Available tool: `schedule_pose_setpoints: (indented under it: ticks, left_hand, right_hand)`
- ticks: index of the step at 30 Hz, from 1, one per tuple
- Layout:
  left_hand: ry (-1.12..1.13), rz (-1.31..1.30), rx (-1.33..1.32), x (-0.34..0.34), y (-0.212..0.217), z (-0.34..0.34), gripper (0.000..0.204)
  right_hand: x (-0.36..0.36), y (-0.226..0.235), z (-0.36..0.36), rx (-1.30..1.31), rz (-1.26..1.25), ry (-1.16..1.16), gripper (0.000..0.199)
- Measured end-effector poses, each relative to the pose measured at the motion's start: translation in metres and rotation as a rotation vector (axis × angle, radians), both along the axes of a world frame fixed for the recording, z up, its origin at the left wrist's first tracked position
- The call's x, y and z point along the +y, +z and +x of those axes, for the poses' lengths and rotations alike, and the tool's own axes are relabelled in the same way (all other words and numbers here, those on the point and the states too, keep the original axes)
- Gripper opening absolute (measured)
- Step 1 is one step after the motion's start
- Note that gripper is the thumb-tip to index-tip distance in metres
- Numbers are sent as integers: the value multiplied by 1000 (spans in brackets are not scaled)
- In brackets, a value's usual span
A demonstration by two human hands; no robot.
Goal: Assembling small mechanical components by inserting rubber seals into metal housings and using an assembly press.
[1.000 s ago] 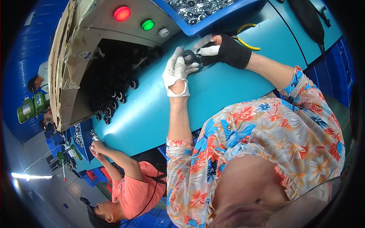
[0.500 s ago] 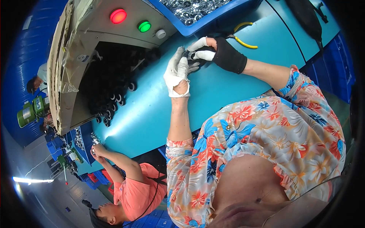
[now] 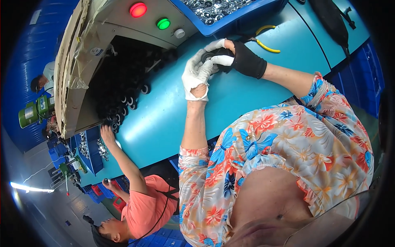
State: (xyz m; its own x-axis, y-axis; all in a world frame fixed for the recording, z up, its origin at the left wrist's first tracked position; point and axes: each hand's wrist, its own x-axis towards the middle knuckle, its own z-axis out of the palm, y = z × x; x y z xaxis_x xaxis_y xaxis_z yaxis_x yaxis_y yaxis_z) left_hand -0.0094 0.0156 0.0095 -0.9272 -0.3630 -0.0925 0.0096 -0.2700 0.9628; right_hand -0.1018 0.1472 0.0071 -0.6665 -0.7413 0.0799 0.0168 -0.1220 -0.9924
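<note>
Over the teal table I hold a small black wheel-like part [image 3: 207,57] with a pale, shiny centre. My left hand [image 3: 196,75], in a white glove torn at the wrist, is closed around the part's near side. From the other side my right hand [image 3: 242,57] reaches in, wearing a black fingerless glove with white-covered fingertips. Its thumb and index finger pinch the same part. Fingers hide much of it, so its exact shape does not show. Yellow-handled pliers [image 3: 266,45] lie just beyond my right hand.
A blue bin [image 3: 210,31] of shiny round parts stands at the far side. Left of it is a beige machine housing [image 3: 156,10] with red and green lights, black wheels [image 3: 123,103] heaped at its opening. A co-worker in a coral shirt [image 3: 150,199] sits at the left.
My left hand has closed more tightly around the part, which shows its black ring now. The co-worker's one hand has reached out to the black wheels, and the other has drawn down.
</note>
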Motion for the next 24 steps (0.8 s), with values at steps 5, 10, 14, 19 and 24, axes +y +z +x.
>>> schedule_pose_setpoints:
  ticks: [5,10,14,19,24]
  left_hand:
    - [10,-15,25,-4,-4,0,43]
    - [-72,85,-45,-2,-8,-1,45]
    - [-123,110,-28,-2,-5,3,49]
    - [-81,10,-83,-7,-14,1,51]
    - [-120,37,-100,-5,-5,2,50]
  right_hand:
    - [-3,-8,-8,162,16,163,48]
    - [4,0,-8,294,144,75,42]
    - [6,4,-8,425,198,101,42]
    - [4,5,-9,390,189,140,45]
    - [3,-2,-8,512,205,69,44]
